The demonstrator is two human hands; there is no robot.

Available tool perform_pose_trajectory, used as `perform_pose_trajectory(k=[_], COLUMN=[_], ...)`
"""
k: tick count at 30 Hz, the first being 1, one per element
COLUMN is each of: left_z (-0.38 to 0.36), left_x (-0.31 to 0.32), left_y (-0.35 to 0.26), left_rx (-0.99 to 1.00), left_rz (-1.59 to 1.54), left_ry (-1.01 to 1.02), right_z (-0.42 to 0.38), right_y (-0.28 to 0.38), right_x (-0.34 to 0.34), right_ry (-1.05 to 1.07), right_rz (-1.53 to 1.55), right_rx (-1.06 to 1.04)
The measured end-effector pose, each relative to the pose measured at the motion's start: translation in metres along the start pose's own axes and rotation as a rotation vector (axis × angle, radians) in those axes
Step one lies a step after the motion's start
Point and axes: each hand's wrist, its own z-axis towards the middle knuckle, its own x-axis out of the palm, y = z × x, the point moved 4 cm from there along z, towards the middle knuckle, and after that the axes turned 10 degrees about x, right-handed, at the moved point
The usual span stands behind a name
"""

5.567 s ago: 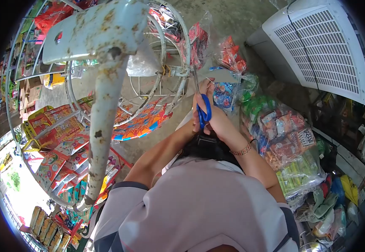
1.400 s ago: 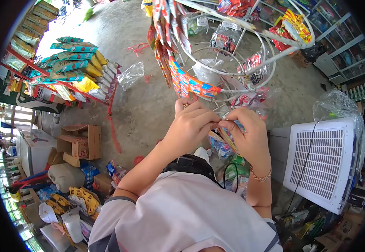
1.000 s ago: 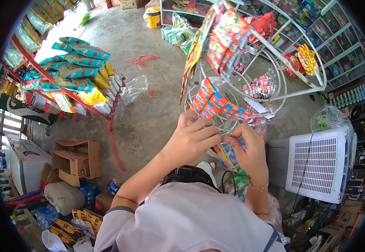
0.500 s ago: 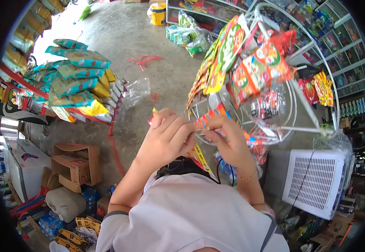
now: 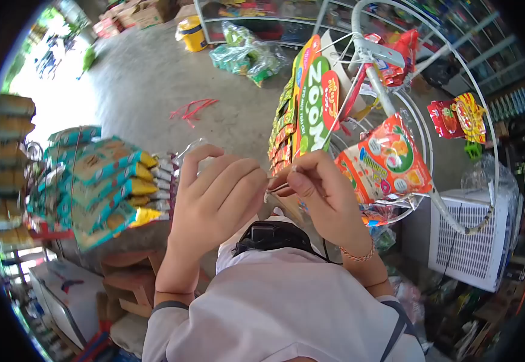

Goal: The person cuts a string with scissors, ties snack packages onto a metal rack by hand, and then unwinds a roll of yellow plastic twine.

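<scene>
left hand and right hand pinched together on a thin tie near the white wire rack, beside hanging snack packets; tie likely light, limp, best gripped at its ends

Bright daylight blows out the upper left; fisheye bending, dark vignette, slight motion blur at edges

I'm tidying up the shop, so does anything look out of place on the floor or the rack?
Yes. Loose red strings lie on the bare concrete floor, away from any shelf. A clear bag of green packets also sits on the floor by the shelving, not hung on the wire rack.
</scene>
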Motion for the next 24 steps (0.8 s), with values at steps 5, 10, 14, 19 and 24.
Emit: perform_pose_trajectory(k=[5,10,14,19,24], left_z=[0.062,0.127,0.190,0.273,0.273], left_x=[0.001,0.009,0.008,0.019,0.023], left_y=[0.045,0.063,0.043,-0.013,-0.028], left_rx=[0.169,0.426,0.653,0.959,1.054], left_rz=[-0.137,-0.350,-0.475,-0.194,-0.015], left_ry=[0.126,0.258,0.212,0.190,0.320], right_z=[0.037,0.057,0.069,0.067,0.054], right_y=[0.018,0.032,0.038,0.036,0.035], right_x=[-0.009,-0.007,-0.001,0.000,0.005], right_ry=[-0.297,-0.706,-0.958,-1.093,-1.145], right_rz=[-0.029,-0.129,-0.078,-0.013,-0.086], right_rx=[-0.043,-0.092,-0.175,-0.228,-0.176])
